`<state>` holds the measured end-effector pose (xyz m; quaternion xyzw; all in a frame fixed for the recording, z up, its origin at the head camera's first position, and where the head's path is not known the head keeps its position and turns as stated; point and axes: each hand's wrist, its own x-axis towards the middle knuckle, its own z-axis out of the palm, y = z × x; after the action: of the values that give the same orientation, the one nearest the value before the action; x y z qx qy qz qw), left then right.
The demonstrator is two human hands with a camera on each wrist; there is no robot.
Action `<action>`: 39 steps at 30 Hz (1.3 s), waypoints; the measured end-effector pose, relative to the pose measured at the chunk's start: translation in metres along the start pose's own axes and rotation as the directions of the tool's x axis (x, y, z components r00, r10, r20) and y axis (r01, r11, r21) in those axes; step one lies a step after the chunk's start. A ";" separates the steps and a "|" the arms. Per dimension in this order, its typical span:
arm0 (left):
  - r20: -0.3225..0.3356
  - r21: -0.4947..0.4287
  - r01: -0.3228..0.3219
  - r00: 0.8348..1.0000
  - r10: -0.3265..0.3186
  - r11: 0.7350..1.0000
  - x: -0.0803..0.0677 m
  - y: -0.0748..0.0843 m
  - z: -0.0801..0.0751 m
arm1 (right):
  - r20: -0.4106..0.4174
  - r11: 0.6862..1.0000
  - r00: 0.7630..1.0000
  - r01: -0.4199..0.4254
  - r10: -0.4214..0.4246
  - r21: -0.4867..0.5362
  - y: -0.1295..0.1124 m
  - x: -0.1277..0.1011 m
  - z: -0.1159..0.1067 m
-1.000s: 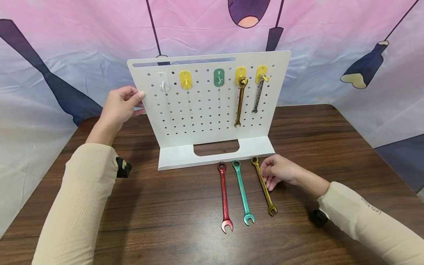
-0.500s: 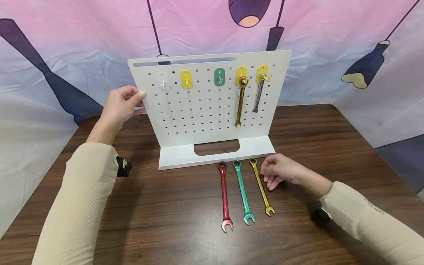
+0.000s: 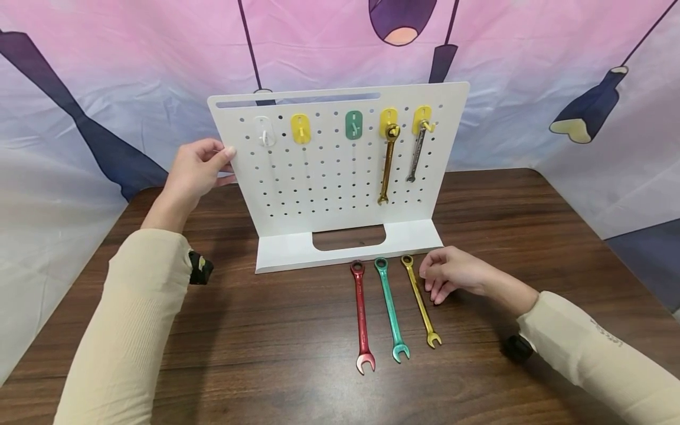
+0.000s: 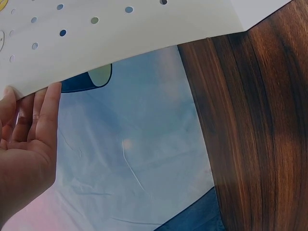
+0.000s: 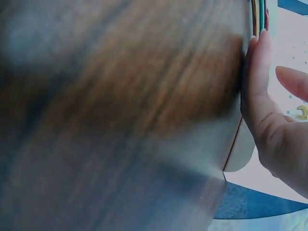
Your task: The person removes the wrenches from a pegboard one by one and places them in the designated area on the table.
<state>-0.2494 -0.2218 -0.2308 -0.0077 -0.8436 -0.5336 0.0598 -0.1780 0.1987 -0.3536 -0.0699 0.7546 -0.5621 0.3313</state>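
Note:
My left hand (image 3: 193, 168) pinches the left edge of a white pegboard (image 3: 241, 171), thumb in front and fingers behind, as the left wrist view confirms. On the wooden table in front of the board lie a red combination wrench (image 3: 362, 319), a green one (image 3: 392, 310) and a yellow one (image 3: 420, 301), side by side. Beside the yellow wrench rests my right hand (image 3: 454, 273), fingers loosely bent and holding nothing. In the right wrist view, its thumb stands apart from the fingers. Whether a fingertip touches the yellow wrench, I cannot tell.
A bronze wrench (image 3: 388, 168) and a smaller silver wrench (image 3: 417, 154) hang from yellow hooks at the board's right. Further left are a green hook (image 3: 353, 125), a yellow hook (image 3: 300, 128) and a white hook (image 3: 264, 131), all bare. A printed cloth (image 3: 159, 71) hangs behind the table.
A second ago my right hand's fingers were on the yellow wrench, which was tilted on its side. It now lies flat, slightly further left, released. The left hand keeps its hold.

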 end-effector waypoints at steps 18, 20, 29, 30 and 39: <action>-0.004 0.005 -0.005 1.000 0.005 1.000 -0.001 -0.001 0.000 | -0.001 0.994 0.997 0.082 -0.082 -0.078 -0.039 -0.009 -0.013; -0.002 0.006 -0.010 1.000 0.010 1.000 0.000 -0.002 0.000 | -0.006 0.992 0.995 0.094 -0.095 -0.083 -0.043 -0.009 -0.014; -0.005 -0.002 -0.023 1.000 0.023 1.000 0.000 -0.002 0.000 | -0.065 0.976 0.987 0.137 -0.150 -0.170 -0.069 -0.011 -0.021; -0.004 -0.001 -0.028 1.000 0.028 1.000 0.000 -0.002 0.000 | -0.071 0.973 0.985 0.141 -0.156 -0.183 -0.071 -0.011 -0.022; -0.001 -0.029 -0.020 1.000 0.020 0.999 0.000 -0.002 0.000 | -0.096 0.945 0.969 0.197 -0.229 -0.259 -0.098 -0.005 -0.021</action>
<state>-0.2497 -0.2228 -0.2321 -0.0168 -0.8357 -0.5451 0.0650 -0.2124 0.1827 -0.2610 -0.1566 0.8261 -0.4992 0.2092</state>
